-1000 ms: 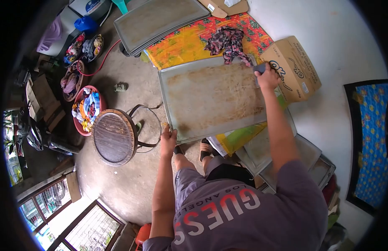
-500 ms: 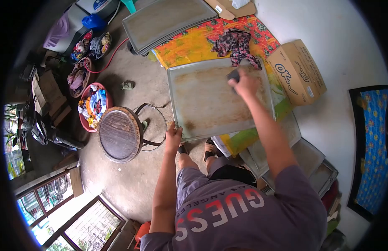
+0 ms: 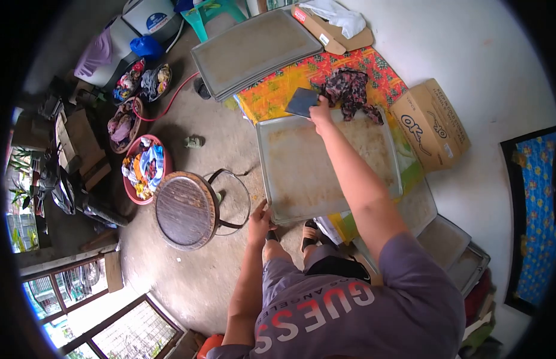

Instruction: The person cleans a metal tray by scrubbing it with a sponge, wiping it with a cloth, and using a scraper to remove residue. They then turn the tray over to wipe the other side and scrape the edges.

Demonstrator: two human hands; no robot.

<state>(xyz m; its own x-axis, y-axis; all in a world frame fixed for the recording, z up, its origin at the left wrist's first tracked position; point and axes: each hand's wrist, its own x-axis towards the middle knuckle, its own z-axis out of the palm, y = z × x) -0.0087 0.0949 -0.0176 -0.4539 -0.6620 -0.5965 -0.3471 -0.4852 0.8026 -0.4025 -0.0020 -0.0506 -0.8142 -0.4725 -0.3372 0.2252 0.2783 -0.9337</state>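
Note:
A large metal baking tray [image 3: 326, 161] with brown stains lies in front of me on a patterned cloth. My left hand [image 3: 260, 224] is closed at its near left corner, fingers around the edge. My right hand [image 3: 320, 113] grips a flat dark-grey rectangular piece [image 3: 302, 102] and holds it over the tray's far edge, its broad face turned up. Right beside that hand is a crumpled dark floral cloth [image 3: 348, 93], lying partly over the tray's far rim.
A stack of trays [image 3: 257, 51] stands beyond, with an open carton [image 3: 332, 33] beside it. More trays [image 3: 442, 239] lean at the right, below a cardboard box [image 3: 430, 125]. A round wooden stool [image 3: 185, 210] and laundry basins [image 3: 147, 167] are on the left.
My right hand has moved from the tray's right part to its far edge, turning the dark piece so its broad face shows. The camera view has shifted slightly; my left hand stays at the corner.

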